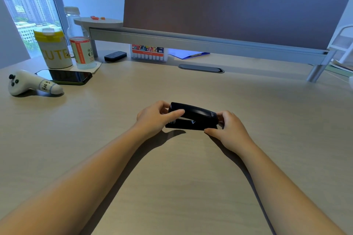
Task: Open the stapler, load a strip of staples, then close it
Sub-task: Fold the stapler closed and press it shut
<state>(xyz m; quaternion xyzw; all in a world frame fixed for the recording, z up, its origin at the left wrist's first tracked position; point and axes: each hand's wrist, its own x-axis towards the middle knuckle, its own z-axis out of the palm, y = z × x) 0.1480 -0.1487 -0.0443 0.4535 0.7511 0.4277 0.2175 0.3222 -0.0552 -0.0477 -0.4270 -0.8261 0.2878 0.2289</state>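
Note:
A black stapler (196,115) rests on the light wooden desk (172,158) in the middle of the view, its top arm down over the base with a narrow gap showing metal at its left end. My left hand (154,118) grips the stapler's left end, thumb lying across the top. At the right end, my right hand (229,129) holds it, fingers at the back and thumb against the base. No strip of staples is visible.
At the far left lie a white controller (28,85) and a dark phone (66,76), with a yellow-lidded cup (54,49) and a bottle (81,44) behind them. A marker box (150,52), a black case (115,56) and a blue clipboard (189,55) sit under the raised shelf (191,41).

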